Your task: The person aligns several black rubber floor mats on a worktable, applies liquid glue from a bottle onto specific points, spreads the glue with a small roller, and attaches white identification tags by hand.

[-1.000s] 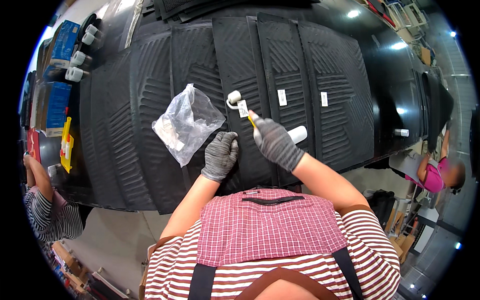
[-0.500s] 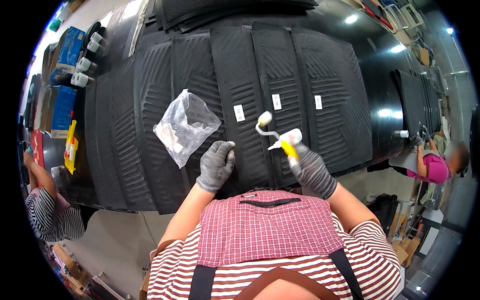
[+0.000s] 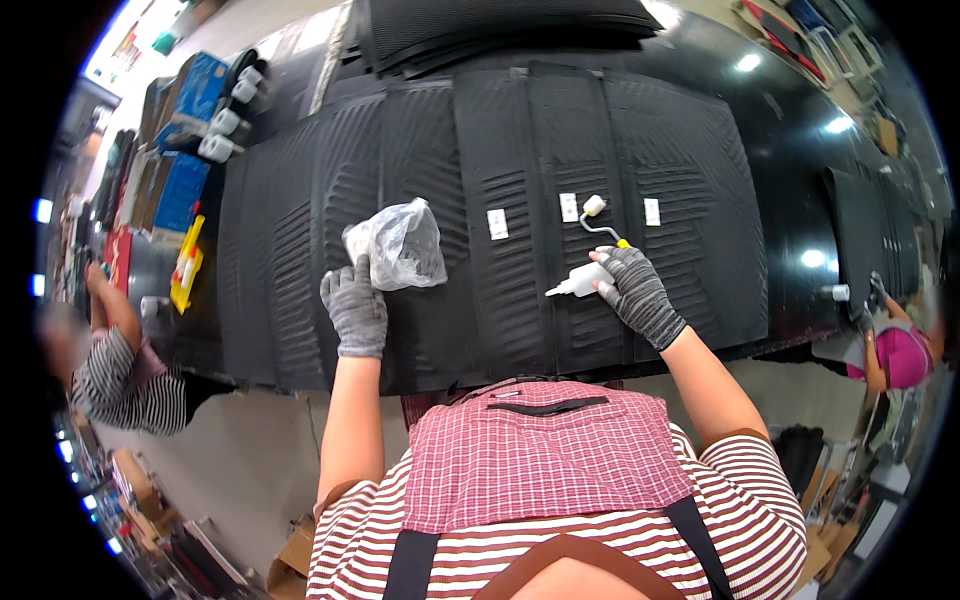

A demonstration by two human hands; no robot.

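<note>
A clear plastic bag (image 3: 405,248), bunched up, lies on the ridged black rubber mats (image 3: 500,290). At its near left edge is my left hand (image 3: 356,312) in a grey glove, fingers stretched forward and touching the plastic. My gloved right hand (image 3: 640,292) has the end of a white squeeze bottle (image 3: 582,281) between thumb and fingertips. The bottle lies on its side, nozzle pointing left. Just beyond is a small white roller (image 3: 595,206) on a bent wire; its yellow handle runs under my right fingers and is mostly hidden.
White labels (image 3: 498,224) lie in a row across the mats. Blue boxes (image 3: 182,190), white rolls (image 3: 217,148) and a yellow tray (image 3: 186,268) stand at the left. More mats (image 3: 510,25) are stacked at the far edge. Co-workers stand at both ends of the table.
My left hand has moved left and forward to the bag, which is now more bunched. The roller has shifted right, and my right hand has moved forward onto the bottle's end.
</note>
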